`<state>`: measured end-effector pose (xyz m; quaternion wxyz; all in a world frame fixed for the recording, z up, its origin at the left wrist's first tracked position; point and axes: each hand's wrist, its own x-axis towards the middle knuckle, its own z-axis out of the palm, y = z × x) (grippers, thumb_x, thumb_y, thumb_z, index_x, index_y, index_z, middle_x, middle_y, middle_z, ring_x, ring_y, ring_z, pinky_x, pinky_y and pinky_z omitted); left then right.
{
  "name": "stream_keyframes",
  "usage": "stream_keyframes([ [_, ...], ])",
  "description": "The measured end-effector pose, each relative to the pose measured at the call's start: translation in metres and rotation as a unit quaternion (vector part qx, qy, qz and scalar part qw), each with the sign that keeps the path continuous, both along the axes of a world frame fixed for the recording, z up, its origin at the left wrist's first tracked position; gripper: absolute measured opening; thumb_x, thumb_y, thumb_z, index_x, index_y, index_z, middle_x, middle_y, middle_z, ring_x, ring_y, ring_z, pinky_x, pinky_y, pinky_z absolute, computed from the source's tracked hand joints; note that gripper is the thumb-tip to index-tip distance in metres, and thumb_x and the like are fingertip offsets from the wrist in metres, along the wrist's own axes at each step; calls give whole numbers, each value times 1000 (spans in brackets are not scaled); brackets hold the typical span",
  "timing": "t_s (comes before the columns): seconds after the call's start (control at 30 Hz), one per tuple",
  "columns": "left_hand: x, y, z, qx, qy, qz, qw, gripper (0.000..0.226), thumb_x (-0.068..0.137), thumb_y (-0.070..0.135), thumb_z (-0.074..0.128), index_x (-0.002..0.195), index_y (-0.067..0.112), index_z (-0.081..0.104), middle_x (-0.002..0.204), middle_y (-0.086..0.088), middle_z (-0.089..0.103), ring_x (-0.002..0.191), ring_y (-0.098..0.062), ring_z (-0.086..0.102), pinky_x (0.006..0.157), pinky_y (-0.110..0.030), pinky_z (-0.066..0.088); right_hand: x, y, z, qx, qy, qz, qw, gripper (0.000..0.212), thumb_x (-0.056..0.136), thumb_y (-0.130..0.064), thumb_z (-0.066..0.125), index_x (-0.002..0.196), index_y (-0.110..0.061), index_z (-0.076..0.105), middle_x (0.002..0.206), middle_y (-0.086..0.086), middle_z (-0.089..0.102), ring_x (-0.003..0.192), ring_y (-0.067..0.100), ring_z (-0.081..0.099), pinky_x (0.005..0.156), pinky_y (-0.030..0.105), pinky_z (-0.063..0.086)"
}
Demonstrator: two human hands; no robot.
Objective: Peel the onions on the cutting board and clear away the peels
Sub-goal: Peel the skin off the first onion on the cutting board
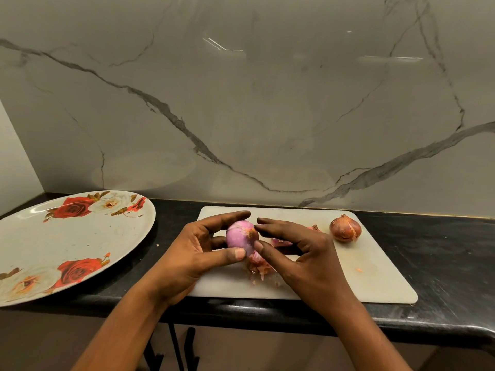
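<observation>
My left hand (198, 247) grips a mostly peeled, pale purple onion (241, 236) above the white cutting board (361, 269), thumb below and fingers over its top. My right hand (302, 253) touches the onion's right end with thumb and forefinger, where a bit of brown skin remains. Loose reddish peels (261, 266) lie on the board under my hands. An unpeeled brown onion (345, 228) sits at the board's far right corner. Another onion piece or peel (314, 227) shows just behind my right hand, mostly hidden.
A large white plate with red roses (53, 247) lies on the black counter (442, 263) to the left of the board. A marble wall stands right behind. The counter's front edge runs just below my wrists.
</observation>
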<state>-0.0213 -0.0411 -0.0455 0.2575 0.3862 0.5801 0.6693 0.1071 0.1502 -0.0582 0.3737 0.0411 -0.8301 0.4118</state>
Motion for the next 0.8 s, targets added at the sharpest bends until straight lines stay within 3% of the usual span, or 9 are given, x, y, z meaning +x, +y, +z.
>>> stream_keyframes([
  [0.2, 1, 0, -1, 6, -8, -24, 1000, 64, 86, -7, 73, 146, 15, 60, 140, -10, 68, 125, -36, 68, 104, -44, 57, -2, 4, -2, 12, 8, -10, 1000, 22, 93, -17, 80, 113, -25, 83, 124, -12, 77, 120, -1, 69, 83, 30, 64],
  [0.4, -4, -2, -2, 9, -26, -26, 999, 59, 84, 3, 77, 140, 20, 67, 139, -14, 68, 128, -36, 66, 102, -44, 58, -7, 7, -5, -15, -5, -42, 999, 20, 99, -20, 72, 119, -18, 78, 119, -15, 76, 112, 6, 72, 83, 35, 65],
  [0.63, -1, 0, -1, 13, -23, -11, 1000, 62, 84, -6, 80, 140, 16, 66, 137, -12, 69, 124, -36, 69, 99, -44, 60, 0, 3, -1, -3, 12, -43, 999, 17, 92, -17, 82, 109, -18, 84, 116, -13, 78, 108, -4, 72, 80, 20, 63],
  [0.8, 2, 0, 0, 14, -3, 1, 1000, 63, 81, -8, 77, 139, 14, 66, 135, -11, 71, 121, -35, 70, 98, -40, 61, 0, 1, -1, -1, 7, -32, 999, 21, 91, -20, 84, 113, -21, 83, 110, -14, 80, 101, -3, 75, 78, 22, 64],
])
